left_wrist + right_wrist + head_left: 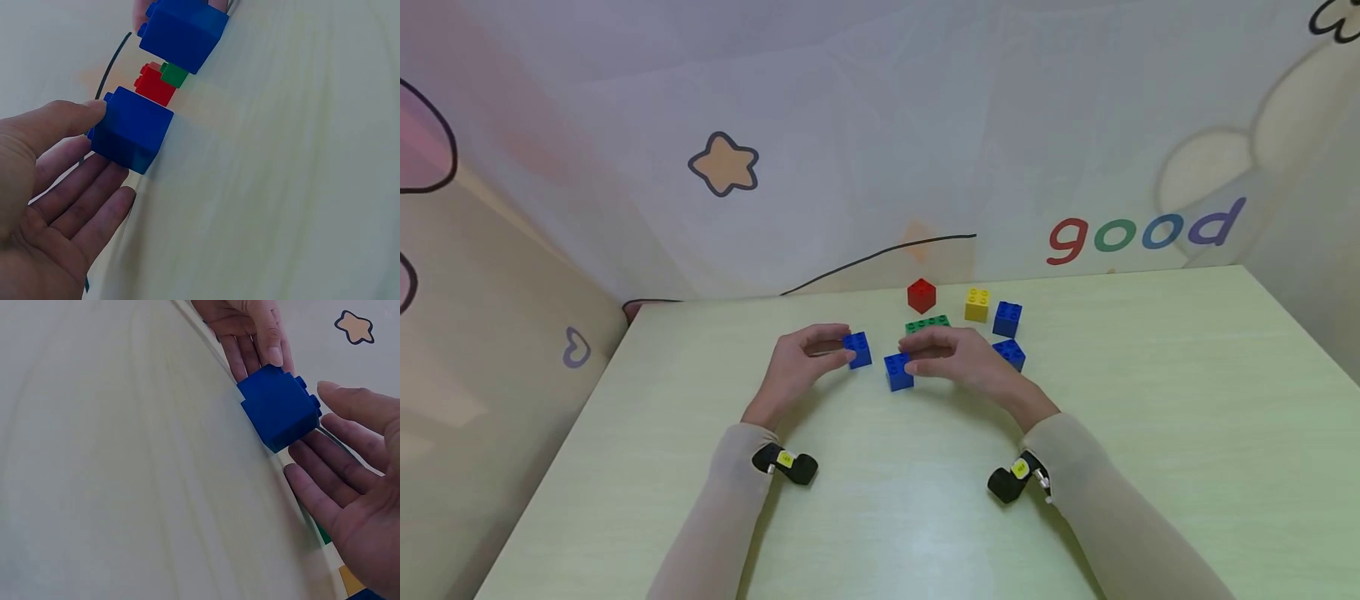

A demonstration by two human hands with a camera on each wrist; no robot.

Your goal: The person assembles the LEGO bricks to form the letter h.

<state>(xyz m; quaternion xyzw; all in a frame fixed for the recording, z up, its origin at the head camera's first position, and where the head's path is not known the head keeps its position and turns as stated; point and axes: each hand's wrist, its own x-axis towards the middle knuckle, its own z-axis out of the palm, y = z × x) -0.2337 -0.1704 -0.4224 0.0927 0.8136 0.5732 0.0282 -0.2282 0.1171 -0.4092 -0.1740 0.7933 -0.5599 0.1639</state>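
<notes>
In the head view my left hand [801,362] pinches a blue building brick [857,350]. Its thumb lies on the brick's studded edge in the left wrist view, fingers behind. A second blue brick [898,372] stands just to the right, by the fingertips of my right hand [958,358]. A narrow gap shows between that thumb and the studs of this blue brick [281,415] in the right wrist view; the fingers are extended. The two bricks are apart in the head view. Partly behind the right hand lies a green brick [927,324].
Farther back stand a red brick [922,296], a yellow brick [977,305] and a blue brick [1007,319]. Another blue brick [1010,354] is partly hidden by the right hand. The pale table [895,517] ends at a printed backdrop [865,150].
</notes>
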